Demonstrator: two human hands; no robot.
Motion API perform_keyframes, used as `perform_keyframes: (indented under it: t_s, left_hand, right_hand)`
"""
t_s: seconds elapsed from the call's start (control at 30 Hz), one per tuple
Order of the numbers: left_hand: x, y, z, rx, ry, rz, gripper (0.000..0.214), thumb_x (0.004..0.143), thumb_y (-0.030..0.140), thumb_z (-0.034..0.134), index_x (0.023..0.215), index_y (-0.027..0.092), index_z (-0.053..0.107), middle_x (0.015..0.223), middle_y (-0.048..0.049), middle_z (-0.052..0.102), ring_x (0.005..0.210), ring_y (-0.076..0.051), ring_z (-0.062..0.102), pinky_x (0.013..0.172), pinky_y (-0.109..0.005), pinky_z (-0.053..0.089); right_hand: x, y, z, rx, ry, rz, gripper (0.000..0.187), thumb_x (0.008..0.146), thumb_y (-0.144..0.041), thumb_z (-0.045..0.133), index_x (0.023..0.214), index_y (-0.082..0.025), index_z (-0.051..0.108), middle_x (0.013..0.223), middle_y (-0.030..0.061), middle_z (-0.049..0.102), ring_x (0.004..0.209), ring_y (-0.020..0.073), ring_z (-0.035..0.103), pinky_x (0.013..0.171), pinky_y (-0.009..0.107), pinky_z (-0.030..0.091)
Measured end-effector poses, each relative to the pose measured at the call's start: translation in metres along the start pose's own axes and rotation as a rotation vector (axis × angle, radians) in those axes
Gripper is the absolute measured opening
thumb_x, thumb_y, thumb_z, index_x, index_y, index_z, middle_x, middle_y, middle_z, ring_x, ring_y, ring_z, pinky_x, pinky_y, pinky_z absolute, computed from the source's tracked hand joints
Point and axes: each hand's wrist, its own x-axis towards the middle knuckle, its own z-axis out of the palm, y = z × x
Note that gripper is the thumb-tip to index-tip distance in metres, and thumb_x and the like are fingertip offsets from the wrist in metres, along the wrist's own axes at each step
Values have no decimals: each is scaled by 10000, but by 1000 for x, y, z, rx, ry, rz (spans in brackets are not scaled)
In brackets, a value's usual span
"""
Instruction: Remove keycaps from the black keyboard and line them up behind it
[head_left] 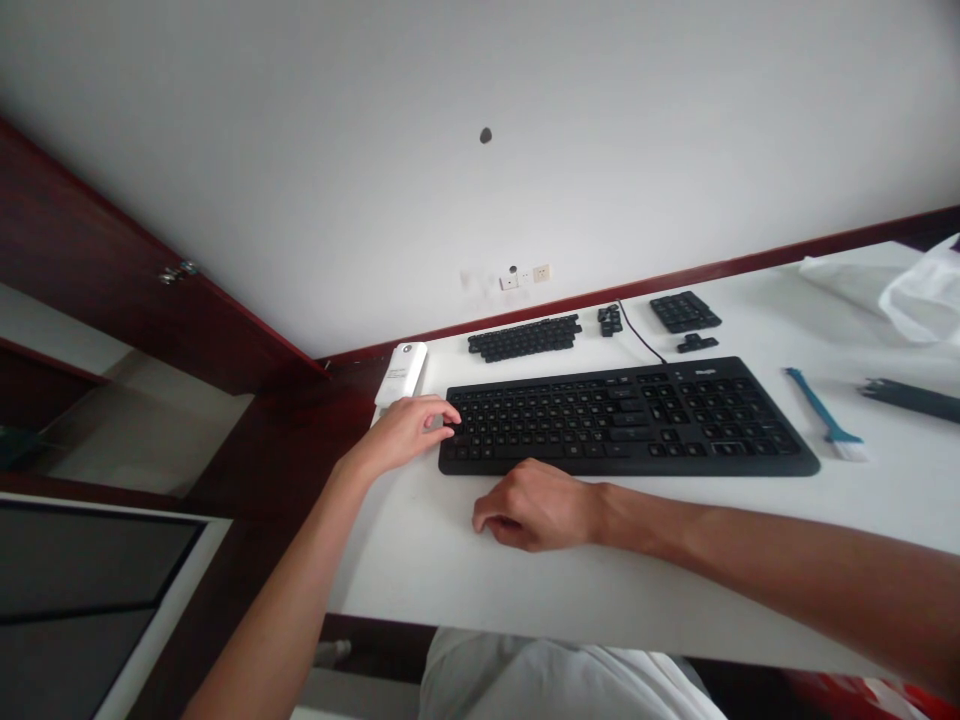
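A long black keyboard lies flat on the white table, its key area showing many dark sockets or keys too small to tell apart. At its left end, my left hand reaches in with thumb and fingers apart, the fingertips at the leftmost keys. My right hand rests on the table just in front of the keyboard's near edge. Its fingers are curled in, and nothing shows in them. Behind the keyboard sit loose keycaps: a large block of keycaps, a small cluster and a number-pad group.
A white box-like item lies at the table's left edge, near my left hand. To the right are a blue brush, a dark tool and a white plastic bag. The keyboard cable runs toward the wall.
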Motion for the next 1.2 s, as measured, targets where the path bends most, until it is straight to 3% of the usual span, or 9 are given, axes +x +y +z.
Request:
perform_keyframes:
  t_s: [0.57, 0.83, 0.97, 1.1, 1.2]
  left_hand:
    - [7, -5, 0, -78, -89, -56, 143, 875, 256, 680, 989, 236, 764, 969, -10, 737, 777, -162, 580, 763, -292, 477]
    - [0, -14, 1, -170, -6, -94, 255, 843, 339, 760, 1082, 250, 753, 1075, -8, 740, 787, -148, 558, 769, -274, 480]
    - [4, -9, -6, -117, 176, -76, 249, 901, 415, 724, 1069, 232, 745, 1016, -8, 734, 791, -144, 570, 774, -270, 470]
    - [21, 5, -18, 8, 551, -1, 266, 1018, 415, 573, 1081, 208, 727, 990, -28, 714, 812, -148, 581, 811, -281, 470]
    - [41, 14, -12, 74, 785, 61, 307, 1067, 397, 483, 1130, 192, 702, 1036, -59, 698, 882, -167, 601, 849, -297, 477]
  right_hand:
    - [0, 2, 2, 0, 2, -13, 232, 932, -218, 571, 1068, -262, 754, 874, -1, 788, 715, 140, 681, 632, 266, 370]
    - [0, 5, 5, -19, 13, -11, 238, 935, -239, 572, 1082, -275, 757, 860, -4, 787, 711, 146, 680, 631, 276, 364]
    - [0, 4, 4, -21, 20, -10, 236, 940, -237, 566, 1078, -276, 754, 872, -5, 788, 724, 145, 683, 636, 274, 369]
    - [0, 3, 3, -5, 10, -9, 236, 938, -225, 563, 1071, -270, 754, 886, -4, 791, 737, 146, 689, 641, 271, 377]
    - [0, 2, 3, 8, 20, -13, 237, 937, -219, 561, 1069, -269, 751, 890, -9, 791, 743, 145, 693, 647, 268, 386]
